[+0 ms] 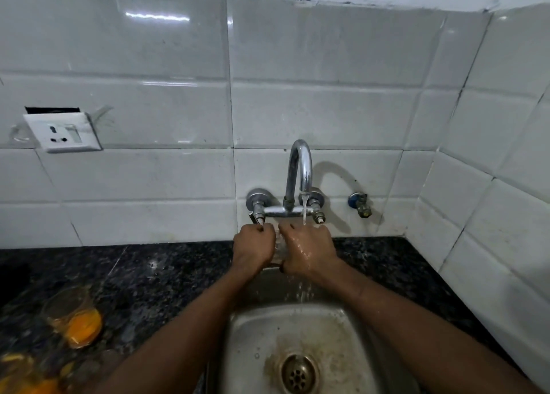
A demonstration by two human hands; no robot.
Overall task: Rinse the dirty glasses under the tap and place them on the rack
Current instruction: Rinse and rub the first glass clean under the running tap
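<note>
Left hand: the left hand [253, 249] is curling shut around the clear glass [278, 249] being rinsed.
Right hand: the right hand [309, 252] is pressing the glass's other side, fingers wrapped, water running over it.
Above the hands: the tap [300, 176] is pouring.
Below: the sink [247, 349] is catching runoff.
Left of the hands: another glass [73, 316] with orange residue is waiting, one more blurred nearer.
Progress: early by my judgement; no rack is showing.

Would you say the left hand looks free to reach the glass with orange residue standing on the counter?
Probably not right away: the left hand helps the right hand hold a clear glass under the tap. The counter path to the orange-stained glass looks unobstructed.
</note>
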